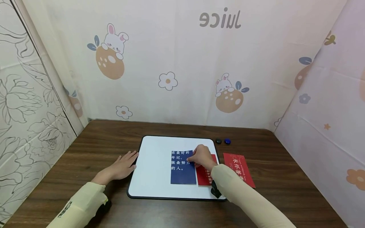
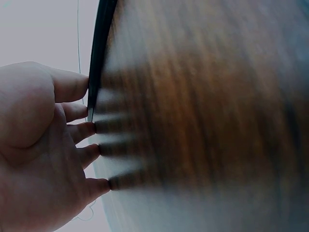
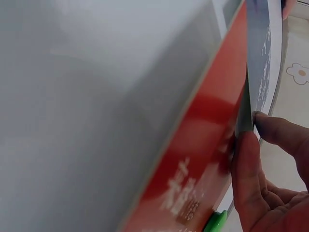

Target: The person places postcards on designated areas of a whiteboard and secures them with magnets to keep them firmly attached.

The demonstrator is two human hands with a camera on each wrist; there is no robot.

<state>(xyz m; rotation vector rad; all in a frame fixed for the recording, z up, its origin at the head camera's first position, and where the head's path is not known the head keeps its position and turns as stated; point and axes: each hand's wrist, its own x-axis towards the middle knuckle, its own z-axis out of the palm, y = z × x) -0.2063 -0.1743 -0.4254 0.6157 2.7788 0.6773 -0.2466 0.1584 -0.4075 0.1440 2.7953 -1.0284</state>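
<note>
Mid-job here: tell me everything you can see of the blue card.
The blue card is a tall rectangle, apparently paper or thin card, with four rows of white Chinese characters on its upper part. It is over the whiteboard, just left of a red card. The right grip pinches its right edge; whether it lies fully flat is unclear.

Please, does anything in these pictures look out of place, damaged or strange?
Nothing looks spilled or damaged. One oddity: the grey word "Juice" on the white printed fabric curtain behind the brown wooden table reads backwards, although the blue rectangular card reads normally.
</note>
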